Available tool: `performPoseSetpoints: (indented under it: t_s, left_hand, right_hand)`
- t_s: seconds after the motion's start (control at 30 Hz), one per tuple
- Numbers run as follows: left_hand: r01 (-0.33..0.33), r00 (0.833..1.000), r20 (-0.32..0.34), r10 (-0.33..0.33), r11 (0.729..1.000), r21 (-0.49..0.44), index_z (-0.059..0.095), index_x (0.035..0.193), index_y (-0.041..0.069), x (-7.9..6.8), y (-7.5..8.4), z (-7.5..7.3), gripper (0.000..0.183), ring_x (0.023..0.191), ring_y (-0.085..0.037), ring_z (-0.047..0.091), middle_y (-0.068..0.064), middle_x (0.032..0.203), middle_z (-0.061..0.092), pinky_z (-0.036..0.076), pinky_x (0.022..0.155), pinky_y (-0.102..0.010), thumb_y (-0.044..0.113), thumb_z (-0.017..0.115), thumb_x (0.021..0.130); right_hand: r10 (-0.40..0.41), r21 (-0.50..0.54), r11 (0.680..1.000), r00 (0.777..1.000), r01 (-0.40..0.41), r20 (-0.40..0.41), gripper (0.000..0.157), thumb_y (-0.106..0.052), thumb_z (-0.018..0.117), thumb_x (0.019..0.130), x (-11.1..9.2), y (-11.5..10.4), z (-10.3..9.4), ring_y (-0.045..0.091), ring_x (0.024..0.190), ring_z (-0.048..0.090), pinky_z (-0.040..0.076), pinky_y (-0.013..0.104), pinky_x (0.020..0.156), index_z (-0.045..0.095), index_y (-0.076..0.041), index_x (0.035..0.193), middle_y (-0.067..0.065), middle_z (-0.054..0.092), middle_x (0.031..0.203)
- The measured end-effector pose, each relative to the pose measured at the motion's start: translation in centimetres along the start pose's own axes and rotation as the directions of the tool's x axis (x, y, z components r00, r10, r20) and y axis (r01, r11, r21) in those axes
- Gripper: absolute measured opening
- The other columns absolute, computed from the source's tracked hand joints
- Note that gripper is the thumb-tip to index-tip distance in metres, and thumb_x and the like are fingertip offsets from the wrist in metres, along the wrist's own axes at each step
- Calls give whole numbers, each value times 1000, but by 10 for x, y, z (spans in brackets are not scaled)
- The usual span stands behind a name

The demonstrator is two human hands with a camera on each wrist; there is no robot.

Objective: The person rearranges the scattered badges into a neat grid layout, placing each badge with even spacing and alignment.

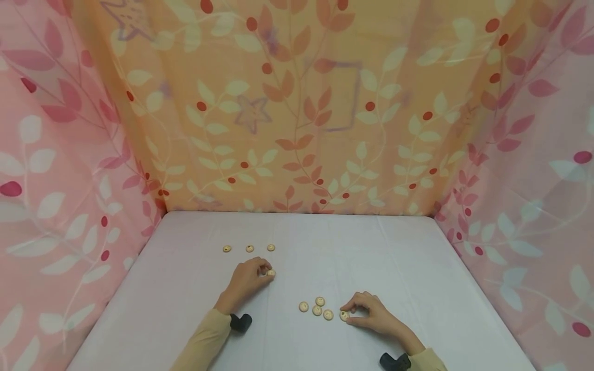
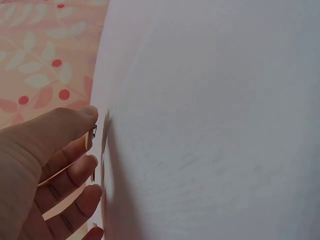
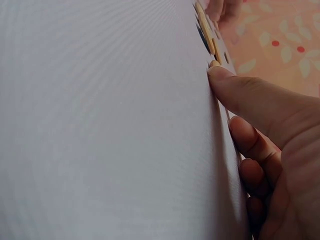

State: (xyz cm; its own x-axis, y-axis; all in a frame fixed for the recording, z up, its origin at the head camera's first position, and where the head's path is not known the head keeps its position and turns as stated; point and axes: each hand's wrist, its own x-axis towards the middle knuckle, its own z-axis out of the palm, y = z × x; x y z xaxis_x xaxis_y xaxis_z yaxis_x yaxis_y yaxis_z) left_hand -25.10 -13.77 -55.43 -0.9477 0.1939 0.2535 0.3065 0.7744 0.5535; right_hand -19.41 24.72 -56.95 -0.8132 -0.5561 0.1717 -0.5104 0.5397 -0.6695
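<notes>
My left hand [image 1: 248,278] pinches a small round wooden disc [image 1: 271,273] with dark marks between thumb and fingers. In the left wrist view that disc [image 2: 89,139] shows edge-on below the thumb tip, a little off the white surface. Just beyond the hand, three similar discs, a left one [image 1: 227,248], a middle one [image 1: 249,248] and a right one [image 1: 271,248], lie in a row. My right hand [image 1: 373,315] grips another marked disc [image 1: 344,315] by its edges at the table. Several loose discs [image 1: 317,310] lie grouped left of it.
A white-covered table [image 1: 385,263] lies under both hands. Leaf-patterned cloth walls stand at the back [image 1: 297,129], left [image 1: 55,180] and right [image 1: 533,180]. A black wrist mount [image 1: 241,323] sits on the left wrist, another mount [image 1: 395,361] on the right.
</notes>
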Motion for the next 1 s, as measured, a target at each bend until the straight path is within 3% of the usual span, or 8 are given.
performPoseSetpoints:
  t_s: [0.2, 0.53, 0.77, 1.0]
  left_hand:
    - [31, 999, 14, -31, 1000, -7, 67, 85, 20, 7, 0, -2, 18, 60, -4, 46, 10, 68, 57, 36, 58, -25, 31, 76, 75]
    - [29, 1000, 1, -29, 999, -16, 67, 85, 19, 16, -5, -1, 16, 54, -4, 44, 11, 62, 52, 36, 55, -26, 30, 75, 76]
    - [31, 999, 10, -32, 999, 10, 67, 86, 19, 21, -10, 2, 18, 54, -4, 44, 11, 62, 52, 34, 55, -26, 32, 75, 75]
    - [42, 999, 10, -42, 999, -3, 67, 87, 19, 22, -8, 1, 20, 53, -6, 43, 11, 61, 51, 33, 55, -27, 31, 76, 74]
  right_hand:
    - [0, -2, 1000, 1000, 0, -6, 27, -38, 72, 76, 0, 0, 0, 3, 80, 45, 28, 27, 72, 62, -34, 101, -21, 58, 90]
    - [-52, 2, 999, 999, 52, -14, 27, -35, 72, 77, 0, 1, 0, 3, 79, 46, 33, 25, 72, 63, -31, 102, -19, 59, 90]
    - [-18, 6, 1000, 1000, 18, -7, 27, -36, 72, 77, 0, -1, -1, 3, 79, 45, 29, 27, 72, 63, -32, 102, -20, 58, 89]
    - [-51, 5, 999, 999, 51, -17, 27, -34, 72, 77, 0, 1, -1, 4, 78, 45, 32, 25, 72, 64, -30, 102, -18, 60, 90]
